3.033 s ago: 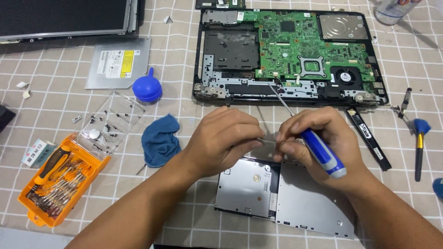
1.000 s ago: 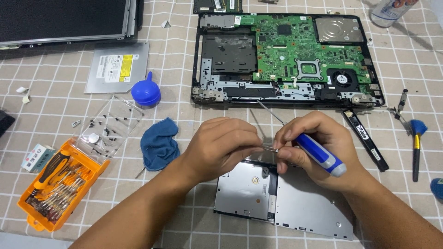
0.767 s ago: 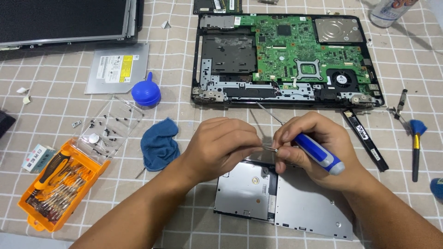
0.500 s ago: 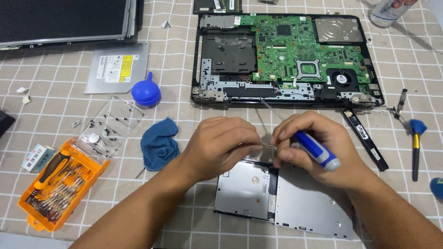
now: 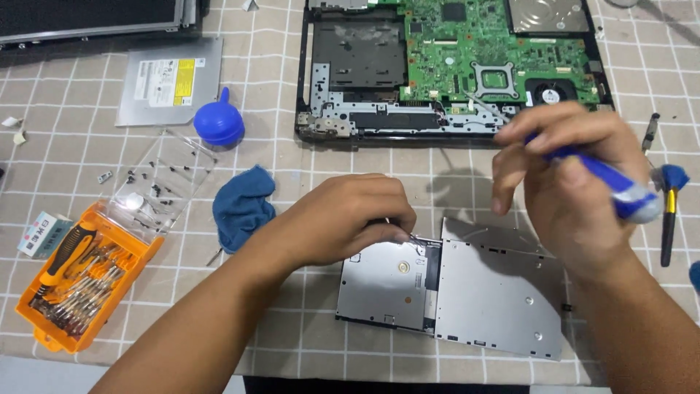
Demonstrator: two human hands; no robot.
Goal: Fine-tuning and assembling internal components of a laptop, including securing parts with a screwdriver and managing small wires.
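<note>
So from the left edge of the table [image 5: 277,365], which has a checked cloth on it: there's an orange tool case [image 5: 80,288] lying open near the front left corner, full of driver bits; its clear lid [image 5: 164,179] is flipped back and has little black screws scattered on it; behind that, toward the back left, a silver disc drive [image 5: 169,89] lies flat with a dark screen panel [image 5: 87,18] along the back edge; a round blue dust blower [image 5: 219,122] sits just beside the drive's right corner, and a crumpled blue cloth [image 5: 243,208] is a bit nearer the front from it.

Middle of the table: the left hand [image 5: 343,222] is curled palm down with its fingertips pressed together on the back left corner of a second silver drive [image 5: 452,284], which lies flat near the front edge, slid partly open; can't tell whether anything tiny is pinched between the fingers.

Behind it, at the back edge, an opened laptop base [image 5: 445,69] with the green circuit board showing.

Right side: the right hand [image 5: 569,190] is lifted above the drive, fist wrapped around a blue-handled screwdriver [image 5: 612,186]; the shaft pokes up toward the laptop; near the right edge, a blue-and-black tool [image 5: 669,211] lies on the cloth.
</note>
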